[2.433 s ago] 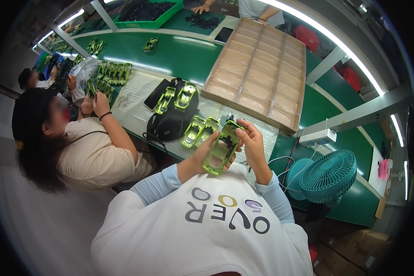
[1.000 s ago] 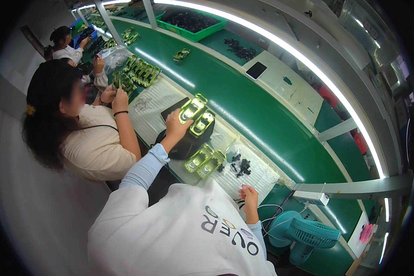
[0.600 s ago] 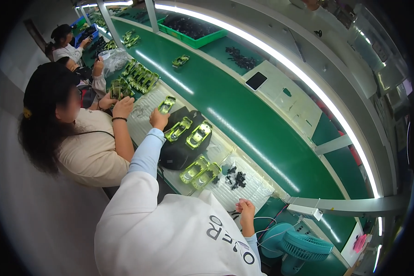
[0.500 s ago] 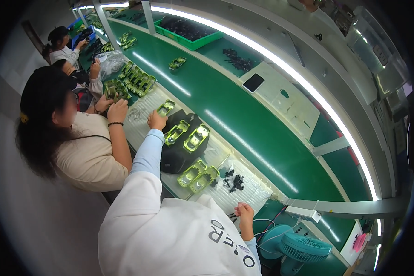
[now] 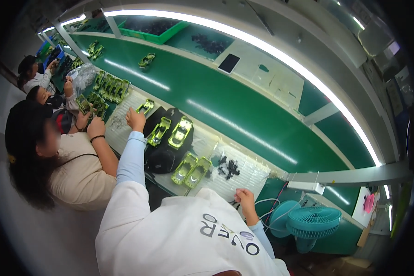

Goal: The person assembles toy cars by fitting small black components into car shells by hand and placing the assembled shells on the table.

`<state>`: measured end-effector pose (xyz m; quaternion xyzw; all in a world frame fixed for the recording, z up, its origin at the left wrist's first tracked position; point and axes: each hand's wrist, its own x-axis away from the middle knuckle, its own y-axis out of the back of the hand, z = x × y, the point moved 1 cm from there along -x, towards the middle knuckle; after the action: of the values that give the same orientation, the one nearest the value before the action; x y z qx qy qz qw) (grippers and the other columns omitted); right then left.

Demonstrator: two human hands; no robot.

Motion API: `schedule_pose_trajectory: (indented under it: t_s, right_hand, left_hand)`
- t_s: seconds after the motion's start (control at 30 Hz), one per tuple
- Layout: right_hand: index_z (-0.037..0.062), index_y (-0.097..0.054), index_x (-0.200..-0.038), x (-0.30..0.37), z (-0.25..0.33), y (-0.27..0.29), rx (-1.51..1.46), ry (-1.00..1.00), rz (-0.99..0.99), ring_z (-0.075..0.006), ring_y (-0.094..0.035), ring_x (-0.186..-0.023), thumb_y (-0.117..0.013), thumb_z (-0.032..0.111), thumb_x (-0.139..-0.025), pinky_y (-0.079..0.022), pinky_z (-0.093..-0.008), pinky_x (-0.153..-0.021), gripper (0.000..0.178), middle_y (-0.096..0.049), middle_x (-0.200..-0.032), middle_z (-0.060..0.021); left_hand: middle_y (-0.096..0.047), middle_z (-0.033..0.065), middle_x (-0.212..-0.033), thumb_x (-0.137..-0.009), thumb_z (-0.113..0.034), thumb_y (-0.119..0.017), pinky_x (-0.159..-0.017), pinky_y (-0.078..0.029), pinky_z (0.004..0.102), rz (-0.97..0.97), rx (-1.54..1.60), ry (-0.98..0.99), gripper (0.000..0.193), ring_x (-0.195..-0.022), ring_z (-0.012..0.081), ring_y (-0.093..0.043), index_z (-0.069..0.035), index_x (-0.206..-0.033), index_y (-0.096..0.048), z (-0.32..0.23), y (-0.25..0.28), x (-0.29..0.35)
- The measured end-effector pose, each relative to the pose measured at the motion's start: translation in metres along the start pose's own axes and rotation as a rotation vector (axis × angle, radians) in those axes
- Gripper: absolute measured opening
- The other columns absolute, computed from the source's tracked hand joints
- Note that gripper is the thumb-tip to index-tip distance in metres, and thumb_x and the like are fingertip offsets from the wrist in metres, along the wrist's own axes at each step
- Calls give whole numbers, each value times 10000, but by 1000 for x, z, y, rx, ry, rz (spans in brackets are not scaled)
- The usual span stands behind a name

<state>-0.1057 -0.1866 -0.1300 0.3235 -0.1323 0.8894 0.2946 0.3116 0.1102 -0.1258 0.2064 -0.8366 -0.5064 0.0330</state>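
Note:
My left hand point(image 5: 136, 120) reaches out over the bench, fingers closed at the near end of a lime-green toy car body point(image 5: 146, 106). Right of it, two more green car bodies, one plain point(image 5: 159, 131) and one with a bright, shiny middle point(image 5: 180, 132), rest on a black cloth-like cover point(image 5: 169, 154). Nearer to me lies a pair of green car shells point(image 5: 191, 171), side by side. My right hand point(image 5: 246, 200) hovers at the bench's front edge with curled fingers pinched together; anything between them is too small to make out. Small black parts point(image 5: 228, 167) lie beyond it.
A teal fan point(image 5: 313, 221) with cables stands right of my right hand. Close on my left a co-worker point(image 5: 78, 161) handles green car bodies. A row of these point(image 5: 111, 86) lies farther left. Across the green bench point(image 5: 244, 133) are a phone point(image 5: 229, 63) and a green crate point(image 5: 152, 34).
The whole view has shifted, so the bench things sit farther left. My left hand stays at the same car body, and my right hand keeps its curled pose near the front edge.

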Motion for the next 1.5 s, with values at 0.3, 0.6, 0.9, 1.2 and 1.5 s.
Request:
schedule_pose_trajectory:
  t_s: [0.3, 0.6, 0.9, 1.2, 1.5]
  right_hand:
    - [-8, -552, -821, -10, 7, -16, 60, 39, -8, -81, -457, -516, -503, 101, -734, -368, -191, -468, 148, -551, -649, -56]
    - [30, -399, -1113, -47, 24, -30, 907, 724, -265, -324, -398, -1017, -590, 79, -622, -345, -364, -843, 529, -401, -1119, -187]
    - [53, -370, -1137, -43, 28, -49, 1150, 708, 24, -302, -352, -1097, -593, 96, -606, -313, -389, -886, 577, -375, -1193, -140]
    - [47, -396, -1117, 1, -16, -49, 1034, 811, 68, -338, -331, -1109, -584, 85, -600, -298, -383, -891, 552, -381, -1183, -161]
    - [36, -490, -995, 10, -37, -4, 881, 833, -349, -298, -414, -968, -598, 126, -615, -301, -396, -841, 405, -464, -1026, -150]
  left_hand:
    - [-473, 152, -1006, -682, -105, -570, -834, -319, 368, 156, 618, -700, 321, -959, 300, -421, -6, -969, -466, -81, 81, 141]
    - [-356, 207, -1173, -697, -180, -561, -915, -273, 376, 1046, 465, -976, 445, -1103, 323, -335, 0, -1078, -419, -82, 22, 292]
    - [-252, 258, -1229, -677, -171, -542, -918, -282, 372, 955, 125, -1304, 568, -1109, 373, -303, 34, -1157, -316, -79, -3, 308]
    - [-328, 235, -1179, -634, -157, -594, -888, -307, 375, 1025, 106, -1381, 569, -1069, 354, -346, 57, -1102, -351, -38, 32, 327]
    - [-253, 212, -1240, -624, -168, -605, -884, -287, 426, 917, 42, -1457, 625, -1107, 353, -307, -60, -1175, -329, -39, 51, 325]
